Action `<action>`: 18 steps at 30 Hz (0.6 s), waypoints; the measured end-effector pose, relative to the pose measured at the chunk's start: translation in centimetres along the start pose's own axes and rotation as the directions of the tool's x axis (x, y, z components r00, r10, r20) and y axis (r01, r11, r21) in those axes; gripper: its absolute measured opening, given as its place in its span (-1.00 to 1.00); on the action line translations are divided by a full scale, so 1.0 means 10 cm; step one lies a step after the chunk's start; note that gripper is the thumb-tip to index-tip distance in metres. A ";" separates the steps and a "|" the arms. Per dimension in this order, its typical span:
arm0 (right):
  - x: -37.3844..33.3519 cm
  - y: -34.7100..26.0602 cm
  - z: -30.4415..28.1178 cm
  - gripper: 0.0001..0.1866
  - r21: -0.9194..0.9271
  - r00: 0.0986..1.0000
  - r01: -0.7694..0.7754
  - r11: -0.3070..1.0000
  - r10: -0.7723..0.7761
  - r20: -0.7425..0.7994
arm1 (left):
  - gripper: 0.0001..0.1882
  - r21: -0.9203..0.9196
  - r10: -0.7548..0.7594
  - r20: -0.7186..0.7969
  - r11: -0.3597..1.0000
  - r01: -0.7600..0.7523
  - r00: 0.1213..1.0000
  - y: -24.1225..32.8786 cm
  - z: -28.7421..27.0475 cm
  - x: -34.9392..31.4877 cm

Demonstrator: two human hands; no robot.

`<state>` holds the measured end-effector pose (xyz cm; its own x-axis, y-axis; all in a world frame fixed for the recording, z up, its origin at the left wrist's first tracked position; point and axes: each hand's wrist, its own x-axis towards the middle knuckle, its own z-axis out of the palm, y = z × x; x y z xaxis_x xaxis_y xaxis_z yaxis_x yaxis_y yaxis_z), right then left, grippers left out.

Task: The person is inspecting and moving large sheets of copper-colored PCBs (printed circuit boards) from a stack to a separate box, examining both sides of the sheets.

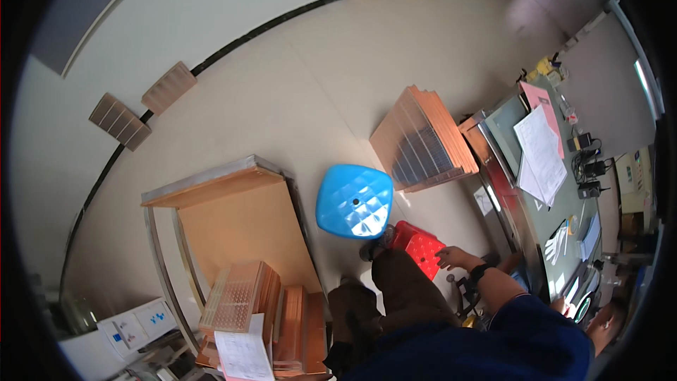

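Red plastic stool with a perforated top (426, 248) sits, in the head view, just beside our brown-trousered right leg (409, 293) and near a blue, square plastic stool (355, 201). Our bare right hand (453, 258) is at the red stool's right edge, fingers loosely bent; we cannot tell whether they grip it. Our left hand is out of view, its state unknown. Ahead, we see brown gridded panels (416, 137) stacked beside a green-topped desk (553, 219).

Right arm (499, 288) reaching outward, forearm bare, right hand (451, 258) low, fingers slightly bent
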<state>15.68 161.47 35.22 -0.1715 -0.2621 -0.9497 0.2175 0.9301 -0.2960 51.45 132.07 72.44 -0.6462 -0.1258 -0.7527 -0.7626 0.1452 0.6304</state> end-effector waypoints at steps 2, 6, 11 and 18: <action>0.06 0.05 -0.20 -0.62 0.041 1.000 -0.005 0.999 0.005 0.002 | -0.74 -0.110 0.131 -0.071 0.984 -0.138 0.989 0.24 -0.24 0.21; 0.16 0.11 -0.39 -0.59 0.066 0.995 -0.100 0.993 0.102 -0.022 | -0.73 -0.205 0.009 -0.022 0.979 -0.014 1.000 0.60 -0.72 0.53; 0.18 0.19 -0.24 -0.56 0.182 0.973 -0.220 0.958 0.228 -0.028 | -0.73 -0.171 0.185 0.028 0.969 -0.177 0.982 0.53 -1.36 0.85; 0.21 0.36 0.04 -0.59 0.189 0.980 -0.190 0.963 0.197 -0.020 | -0.65 -1.000 -0.069 0.016 0.023 0.018 0.998 -0.83 -0.81 2.96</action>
<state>16.52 164.13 32.08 -0.1446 -0.0684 -0.9871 0.4238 0.8972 -0.1243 38.38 119.17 46.47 -0.5917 -0.1198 -0.7972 -0.0590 -0.9798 0.1911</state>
